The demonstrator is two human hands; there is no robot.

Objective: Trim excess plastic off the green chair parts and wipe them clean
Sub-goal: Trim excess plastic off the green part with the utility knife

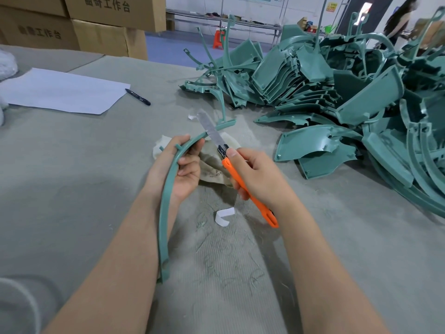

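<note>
Bright, even indoor light from above, soft. Broad dim shadow across the counter (pixel 79 196) left of the left hand (pixel 183 169), with a narrower one under the forearms. Pale glare along the blade of the knife (pixel 228 168) just beyond the right hand (pixel 257 174) (a little soft too). Blown-out white in a doorway (pixel 364 10) far beyond the right hand. Marked wide-angle bending toward the edges, plain in the leaning cardboard boxes (pixel 108 13) far beyond the left hand. Crisp near both hands, hazier farther off.

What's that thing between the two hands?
A crumpled, stained beige cloth rag lies on the table between the left hand, holding the curved green plastic chair part, and the right hand, holding the orange-handled utility knife, in the head view.
</note>
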